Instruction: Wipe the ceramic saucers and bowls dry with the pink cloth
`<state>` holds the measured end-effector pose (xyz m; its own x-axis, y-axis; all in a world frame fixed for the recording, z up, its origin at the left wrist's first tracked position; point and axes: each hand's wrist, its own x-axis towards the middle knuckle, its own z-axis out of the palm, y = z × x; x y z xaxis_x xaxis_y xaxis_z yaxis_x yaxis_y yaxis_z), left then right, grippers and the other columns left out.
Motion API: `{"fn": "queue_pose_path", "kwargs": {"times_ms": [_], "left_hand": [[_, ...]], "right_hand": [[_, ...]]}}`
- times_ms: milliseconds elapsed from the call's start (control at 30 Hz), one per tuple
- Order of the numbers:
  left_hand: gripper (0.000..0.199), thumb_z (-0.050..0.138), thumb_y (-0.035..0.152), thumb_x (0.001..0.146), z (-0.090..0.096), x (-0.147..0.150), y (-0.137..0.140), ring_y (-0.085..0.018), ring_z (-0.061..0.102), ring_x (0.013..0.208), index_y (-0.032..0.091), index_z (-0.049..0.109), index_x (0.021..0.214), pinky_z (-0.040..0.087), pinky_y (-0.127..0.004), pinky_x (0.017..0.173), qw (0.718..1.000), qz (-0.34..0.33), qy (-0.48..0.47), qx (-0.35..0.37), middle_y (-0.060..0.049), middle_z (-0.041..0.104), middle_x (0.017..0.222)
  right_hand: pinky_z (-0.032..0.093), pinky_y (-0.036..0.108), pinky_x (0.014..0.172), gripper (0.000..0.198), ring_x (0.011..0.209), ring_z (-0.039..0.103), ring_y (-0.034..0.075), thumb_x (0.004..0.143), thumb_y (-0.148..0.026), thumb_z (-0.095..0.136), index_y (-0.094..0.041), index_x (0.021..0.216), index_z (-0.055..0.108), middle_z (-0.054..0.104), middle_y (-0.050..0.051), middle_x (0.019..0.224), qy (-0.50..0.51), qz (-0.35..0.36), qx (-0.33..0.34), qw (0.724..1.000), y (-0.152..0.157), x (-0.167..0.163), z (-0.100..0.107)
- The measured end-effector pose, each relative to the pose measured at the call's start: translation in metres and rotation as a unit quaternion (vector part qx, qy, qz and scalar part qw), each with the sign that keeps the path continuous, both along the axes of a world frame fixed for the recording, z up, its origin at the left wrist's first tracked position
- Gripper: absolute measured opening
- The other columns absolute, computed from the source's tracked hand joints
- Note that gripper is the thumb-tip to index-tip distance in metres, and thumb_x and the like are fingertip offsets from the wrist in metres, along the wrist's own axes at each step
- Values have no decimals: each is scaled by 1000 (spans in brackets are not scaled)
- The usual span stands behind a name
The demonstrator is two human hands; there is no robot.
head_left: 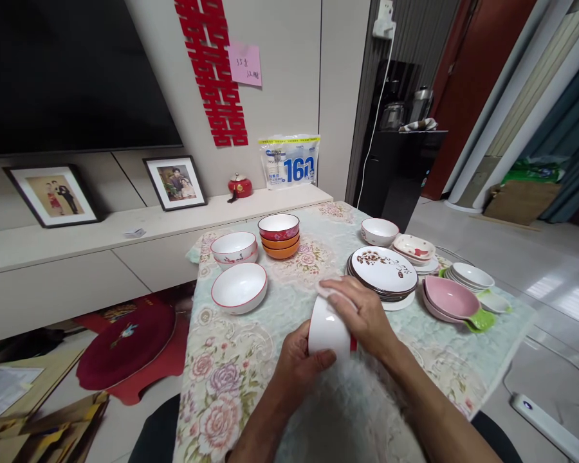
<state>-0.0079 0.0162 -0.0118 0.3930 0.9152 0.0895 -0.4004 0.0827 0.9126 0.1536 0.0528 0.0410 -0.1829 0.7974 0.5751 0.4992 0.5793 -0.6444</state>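
A white bowl (329, 329) with a bit of red at its right side is tilted above the front middle of the table. My left hand (303, 360) grips it from the left, thumb across its near side. My right hand (361, 312) is curled over its upper right edge, pressing a thin white cloth or wipe (324, 290) against it; most of that cloth is hidden under the fingers. Left of the hands stands a white bowl with a red rim (240, 287). To the right lies a stack of plates with a brown flower pattern (385, 269).
A flowered tablecloth (251, 360) covers the table. Farther back are stacked red and orange bowls (280, 236) and two stacked white bowls (234, 247). Pink leaf-shaped dishes (451, 298), small white dishes (471, 275) and another bowl (379, 230) stand right. A red stool (130, 347) is left.
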Motion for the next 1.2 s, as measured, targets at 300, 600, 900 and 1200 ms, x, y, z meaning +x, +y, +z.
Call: {"fn": "queue_pose_path", "kwargs": {"times_ms": [300, 600, 900, 1200], "left_hand": [[44, 78, 28, 73, 11, 2, 3, -19, 65, 76, 11, 65, 112, 47, -28, 68, 987, 20, -139, -78, -9, 73, 90], [41, 77, 31, 77, 13, -1, 5, -20, 67, 77, 11, 65, 111, 50, -29, 69, 987, 33, -138, -78, -9, 73, 89], [47, 54, 46, 94, 0, 12, 2, -18, 63, 80, 14, 59, 127, 46, -26, 65, 994, 58, -74, -49, -10, 72, 100], [40, 54, 47, 93, 6, 7, -1, -15, 54, 73, 14, 65, 112, 40, -24, 64, 996, 88, 0, -3, -5, 69, 90]], "right_hand": [[46, 42, 99, 34, 107, 62, 25, 97, -35, 46, -19, 116, 70, 70, 11, 112, 8, 4, -22, 1000, -4, -4, -2], [49, 43, 91, 32, 104, 62, 26, 97, -31, 48, -19, 119, 68, 69, 12, 106, -45, 36, 56, 997, -4, -6, 0], [47, 41, 96, 39, 107, 66, 27, 94, -45, 52, -19, 116, 72, 72, 9, 117, 141, -60, -160, 975, 16, 8, -16], [47, 41, 90, 30, 102, 61, 26, 98, -32, 47, -19, 112, 70, 70, 11, 104, -52, -3, 26, 998, -13, -7, 10]]}}
